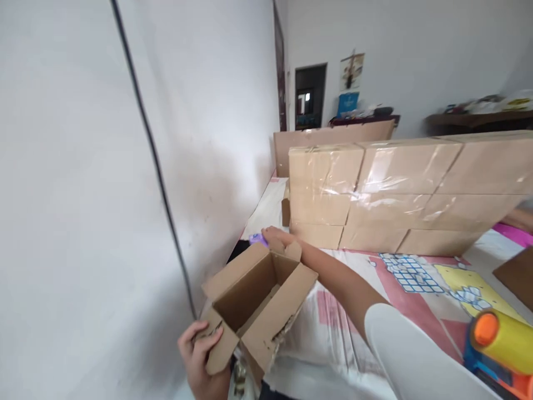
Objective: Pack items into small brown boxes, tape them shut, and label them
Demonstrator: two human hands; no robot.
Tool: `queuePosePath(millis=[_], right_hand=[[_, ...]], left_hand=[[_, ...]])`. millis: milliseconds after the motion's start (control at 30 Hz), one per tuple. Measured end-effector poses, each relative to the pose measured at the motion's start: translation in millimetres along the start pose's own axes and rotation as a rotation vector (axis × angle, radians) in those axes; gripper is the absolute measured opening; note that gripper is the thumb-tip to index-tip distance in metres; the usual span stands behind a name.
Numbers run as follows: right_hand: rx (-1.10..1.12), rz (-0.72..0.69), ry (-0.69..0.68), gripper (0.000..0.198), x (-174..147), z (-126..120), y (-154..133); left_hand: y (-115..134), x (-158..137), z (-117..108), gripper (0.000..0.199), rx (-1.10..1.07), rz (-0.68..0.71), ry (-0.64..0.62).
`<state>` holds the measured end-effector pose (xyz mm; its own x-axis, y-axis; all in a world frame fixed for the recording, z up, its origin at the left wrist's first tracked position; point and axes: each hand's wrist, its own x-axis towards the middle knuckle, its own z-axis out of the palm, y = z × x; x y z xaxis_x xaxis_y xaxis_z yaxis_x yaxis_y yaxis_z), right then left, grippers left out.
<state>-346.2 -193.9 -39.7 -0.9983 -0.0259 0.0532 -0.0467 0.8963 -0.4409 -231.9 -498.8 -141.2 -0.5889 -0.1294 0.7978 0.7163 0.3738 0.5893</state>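
An opened brown cardboard box (pixel 254 297) is tilted in front of me, its flaps folded outward and one flap edge torn. The visible part of its inside shows bare cardboard. My left hand (pixel 200 358) grips the near-left end flap, fingers over it. Behind the box, my right hand (pixel 278 238) reaches across to a small purple packet (pixel 258 239), fingers closed at its edge; the far flap hides part of this hand. A dark item (pixel 238 250) lies beside the packet, against the wall.
A wall with a hanging black cable (pixel 152 147) stands close on my left. Taped cardboard boxes (pixel 391 191) form a block across the patterned bed sheet (pixel 370 294). A yellow, blue and orange toy (pixel 502 344) lies at lower right, near a brown cardboard piece (pixel 518 275).
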Motion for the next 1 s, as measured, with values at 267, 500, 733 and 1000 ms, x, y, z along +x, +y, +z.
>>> queuePosePath(millis=[267,500,733,1000], right_hand=[[0.117,0.081,0.132,0.051,-95.4,-42.9,45.6],[-0.109,0.131,0.758,0.097,-225.3,-140.7,21.4],[-0.383,-0.114,0.005,0.098,-231.4,-76.9,-26.8],[-0.558,-0.078,-0.128,0.070,-226.1,-13.6,-1.5]], left_hand=[[2.0,-22.1,15.6,0.012,-0.247,-0.091,-0.119],[1.6,-29.9,64.8,0.007,-0.549,-0.199,-0.285],[17.9,-33.5,101.0,0.006,-0.664,-0.151,-0.409],[16.1,-43.4,106.2,0.006,-0.638,-0.167,-0.431]])
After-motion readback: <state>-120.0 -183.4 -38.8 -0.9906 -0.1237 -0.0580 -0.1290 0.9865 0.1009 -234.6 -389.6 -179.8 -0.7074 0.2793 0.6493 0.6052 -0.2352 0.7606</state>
